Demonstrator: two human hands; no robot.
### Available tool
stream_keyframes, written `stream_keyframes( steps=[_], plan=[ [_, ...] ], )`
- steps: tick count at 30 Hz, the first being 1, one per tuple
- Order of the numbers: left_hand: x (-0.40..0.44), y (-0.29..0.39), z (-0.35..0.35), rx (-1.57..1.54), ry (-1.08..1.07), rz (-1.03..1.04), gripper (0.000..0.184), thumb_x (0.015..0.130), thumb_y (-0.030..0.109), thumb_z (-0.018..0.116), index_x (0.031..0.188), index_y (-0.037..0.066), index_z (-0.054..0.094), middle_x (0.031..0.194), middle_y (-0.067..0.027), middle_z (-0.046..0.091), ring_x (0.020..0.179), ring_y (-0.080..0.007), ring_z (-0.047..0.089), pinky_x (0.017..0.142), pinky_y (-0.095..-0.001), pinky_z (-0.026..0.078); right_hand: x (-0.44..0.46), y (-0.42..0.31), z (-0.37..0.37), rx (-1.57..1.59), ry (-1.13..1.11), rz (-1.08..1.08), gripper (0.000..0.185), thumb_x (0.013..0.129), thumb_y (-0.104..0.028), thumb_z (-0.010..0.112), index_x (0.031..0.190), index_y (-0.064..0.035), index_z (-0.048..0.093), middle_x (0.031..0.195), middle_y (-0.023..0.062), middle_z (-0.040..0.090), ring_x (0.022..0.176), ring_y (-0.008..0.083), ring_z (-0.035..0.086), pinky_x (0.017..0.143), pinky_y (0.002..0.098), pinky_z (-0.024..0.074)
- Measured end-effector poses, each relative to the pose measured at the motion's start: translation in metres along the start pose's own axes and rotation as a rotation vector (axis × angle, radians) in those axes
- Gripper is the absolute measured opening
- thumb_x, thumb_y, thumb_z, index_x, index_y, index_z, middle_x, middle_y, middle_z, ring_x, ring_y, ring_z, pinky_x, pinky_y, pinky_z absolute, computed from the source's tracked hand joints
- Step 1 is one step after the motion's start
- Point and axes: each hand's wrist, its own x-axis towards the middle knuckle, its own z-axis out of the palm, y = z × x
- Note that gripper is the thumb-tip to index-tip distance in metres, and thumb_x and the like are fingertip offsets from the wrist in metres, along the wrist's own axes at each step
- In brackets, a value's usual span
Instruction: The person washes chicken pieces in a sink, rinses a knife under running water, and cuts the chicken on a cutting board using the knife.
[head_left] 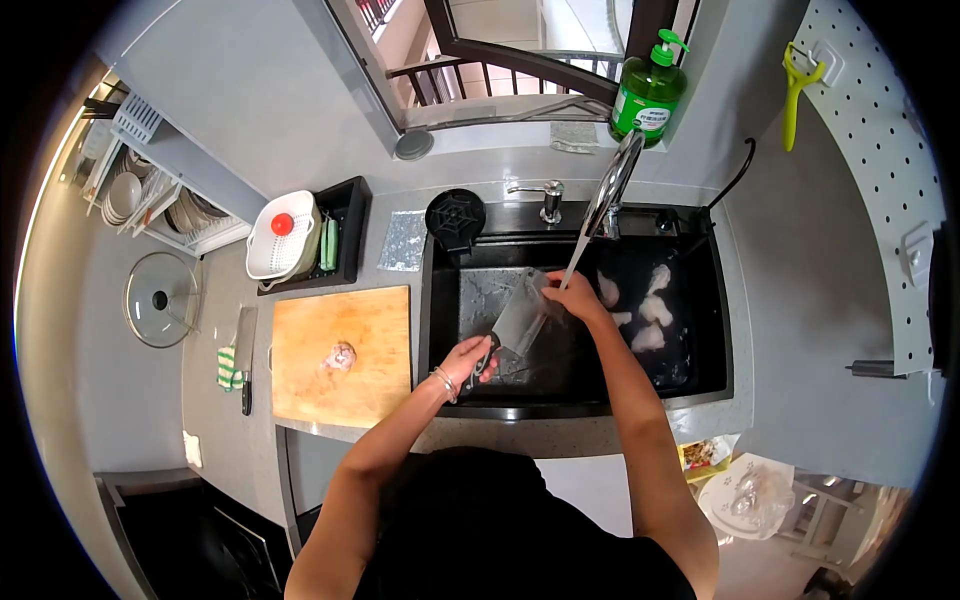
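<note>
Over the sink (530, 411), you hold the cleaver (517, 322) tilted, its broad blade above the left basin. Your left hand (466, 362) is closed around the dark handle, fingers wrapped. Your right hand (573, 295) is at the blade's far end, near the stream from the faucet (617, 180) at the sink's back; whether its fingers pinch the steel or just rest against it, I cannot tell.

To rinse well, keep that handle grip firm, since wet plastic or metal may slip (so may wet fingers). Wipe from spine towards edge, never along the edge, and turn the blade so that water reaches both faces. Keep it low, so splashes stay inside the sink.

In the sink's right side lie pale meat pieces (653, 310); angle the runoff away from them. Left of the sink, one meat piece (341, 356) sits on the cutting board (300, 393), with a knife (246, 390) farther left.
</note>
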Motion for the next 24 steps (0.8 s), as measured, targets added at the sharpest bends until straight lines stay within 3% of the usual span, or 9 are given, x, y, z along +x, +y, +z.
stream_keyframes(
  steps=[9, 24],
  plan=[
    [-0.002, 0.001, 0.001, -0.002, -0.009, 0.007, 0.025, 0.097, 0.027, 0.048, 0.093, 0.004, 0.054, 0.07, -0.0047, 0.055, 0.052, -0.0106, 0.049, 0.044, -0.0233, 0.038, -0.004, -0.01, -0.003, -0.033, -0.022, 0.033, 0.039, 0.072, -0.014, 0.072, 0.106, 0.0023, 0.064, 0.1, 0.017, 0.066, 0.094, 0.0262, 0.064, 0.084, 0.0341, 0.0478],
    [-0.003, 0.001, 0.002, 0.043, -0.008, 0.025, 0.025, 0.098, 0.026, 0.047, 0.091, 0.003, 0.054, 0.071, -0.0052, 0.056, 0.052, -0.011, 0.05, 0.045, -0.0238, 0.039, 0.0, 0.005, -0.003, 0.06, -0.068, 0.029, 0.04, 0.072, -0.014, 0.073, 0.107, 0.0027, 0.063, 0.097, 0.014, 0.066, 0.089, 0.0228, 0.063, 0.08, 0.0326, 0.0484]
  ],
)
